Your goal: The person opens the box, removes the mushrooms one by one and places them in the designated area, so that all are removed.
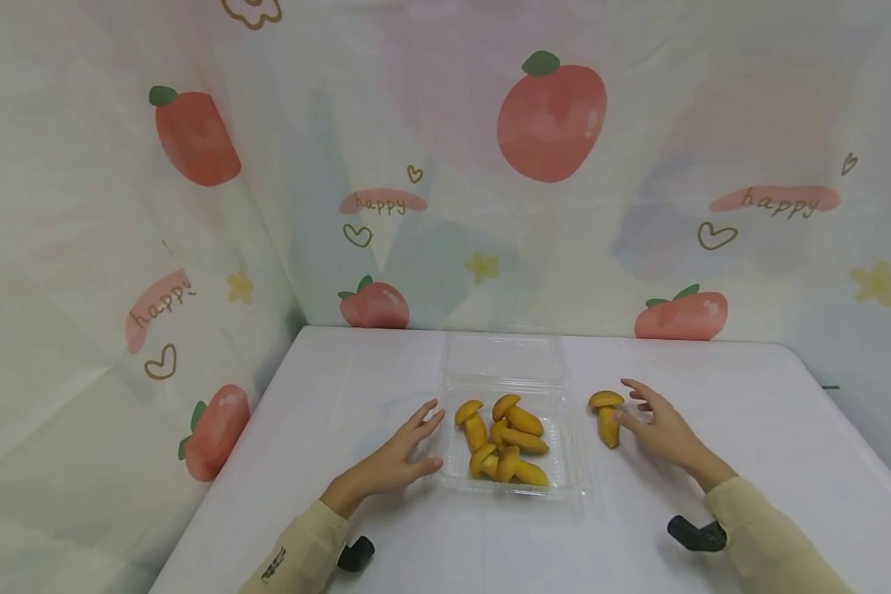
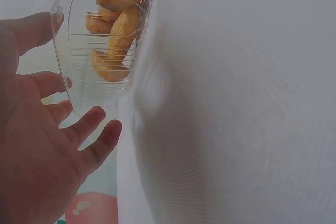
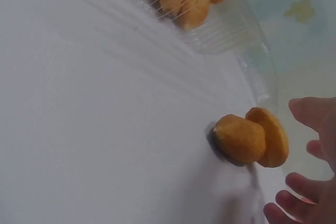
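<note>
A clear plastic clamshell box (image 1: 567, 460) sits on the table with its lid (image 1: 503, 360) folded back, away from me. Several yellow-brown mushrooms (image 1: 521, 419) lie inside it. My left hand (image 1: 397, 458) is at the box's left rim with fingers spread; in the left wrist view the thumb and some fingertips show through the clear wall, seemingly touching it. To the right of the box, one loose mushroom (image 1: 609, 425) lies on the table. My right hand (image 1: 664, 429) hovers just right of this mushroom (image 3: 241, 139), fingers spread and apart from it in the right wrist view.
A white cloth covers the table (image 1: 490, 544). Behind it and on the left hang printed fabric walls (image 1: 445, 223). Black camera mounts (image 1: 696, 535) stick out from both sleeves.
</note>
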Demonstrator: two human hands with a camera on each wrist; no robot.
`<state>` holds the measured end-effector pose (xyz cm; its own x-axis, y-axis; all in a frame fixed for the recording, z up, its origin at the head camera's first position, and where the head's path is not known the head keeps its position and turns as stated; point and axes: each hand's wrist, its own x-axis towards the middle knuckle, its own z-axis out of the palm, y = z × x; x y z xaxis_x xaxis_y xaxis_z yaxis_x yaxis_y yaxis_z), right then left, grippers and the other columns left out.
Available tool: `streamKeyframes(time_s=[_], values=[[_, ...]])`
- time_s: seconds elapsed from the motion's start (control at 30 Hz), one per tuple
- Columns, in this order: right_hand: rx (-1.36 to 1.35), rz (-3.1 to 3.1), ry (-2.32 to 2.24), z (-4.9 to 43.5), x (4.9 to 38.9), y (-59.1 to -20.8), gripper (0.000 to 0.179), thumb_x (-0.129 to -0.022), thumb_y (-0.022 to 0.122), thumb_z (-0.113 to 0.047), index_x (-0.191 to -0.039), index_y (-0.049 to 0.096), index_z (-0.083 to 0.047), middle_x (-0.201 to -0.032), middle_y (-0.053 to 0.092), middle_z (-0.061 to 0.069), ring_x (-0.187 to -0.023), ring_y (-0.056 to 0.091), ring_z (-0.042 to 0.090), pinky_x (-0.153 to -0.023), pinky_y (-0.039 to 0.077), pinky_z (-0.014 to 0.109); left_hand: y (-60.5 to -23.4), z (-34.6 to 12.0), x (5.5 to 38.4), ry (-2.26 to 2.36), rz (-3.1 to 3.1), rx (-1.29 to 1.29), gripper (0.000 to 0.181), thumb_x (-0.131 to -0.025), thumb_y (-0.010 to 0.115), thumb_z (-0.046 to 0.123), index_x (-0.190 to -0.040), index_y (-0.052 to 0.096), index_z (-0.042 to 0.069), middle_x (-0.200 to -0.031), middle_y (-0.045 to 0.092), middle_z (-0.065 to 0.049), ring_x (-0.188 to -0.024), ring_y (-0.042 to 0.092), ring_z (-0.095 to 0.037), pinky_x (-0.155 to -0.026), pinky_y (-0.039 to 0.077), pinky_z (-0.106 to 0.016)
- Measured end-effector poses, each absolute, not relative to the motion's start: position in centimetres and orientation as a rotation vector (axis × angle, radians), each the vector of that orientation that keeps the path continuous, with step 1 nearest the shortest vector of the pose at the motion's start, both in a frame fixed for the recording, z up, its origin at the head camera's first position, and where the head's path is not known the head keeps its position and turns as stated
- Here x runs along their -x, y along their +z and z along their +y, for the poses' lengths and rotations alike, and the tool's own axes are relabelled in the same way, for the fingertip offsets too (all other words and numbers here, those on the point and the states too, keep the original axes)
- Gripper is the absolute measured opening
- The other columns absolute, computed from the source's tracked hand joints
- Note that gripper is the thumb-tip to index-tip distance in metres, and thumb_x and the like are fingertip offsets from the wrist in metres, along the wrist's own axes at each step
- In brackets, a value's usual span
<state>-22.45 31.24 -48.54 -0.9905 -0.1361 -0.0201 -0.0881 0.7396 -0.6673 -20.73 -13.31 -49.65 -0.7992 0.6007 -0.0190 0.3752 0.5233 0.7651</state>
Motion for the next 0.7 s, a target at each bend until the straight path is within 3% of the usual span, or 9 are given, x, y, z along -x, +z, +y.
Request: streamKeyframes(time_s=[0.7], values=[[0.429,2.881,-1.250,26.5,19.9,-45.3,0.060,-0.100,0.063,-0.020,-0.153,0.037,-0.005,-0.140,0.052,0.028,-0.126,0.051,0.045,-0.098,0.051,0.061,-49.4,-13.4,20.6,1.166,2.475,-0.833,0.072,-0.102,0.060,0.024,-0.161,0.023,0.006,-0.172,0.003,-0.015,-0.154,0.026,-0.040,-0.122,0.024,-0.063]])
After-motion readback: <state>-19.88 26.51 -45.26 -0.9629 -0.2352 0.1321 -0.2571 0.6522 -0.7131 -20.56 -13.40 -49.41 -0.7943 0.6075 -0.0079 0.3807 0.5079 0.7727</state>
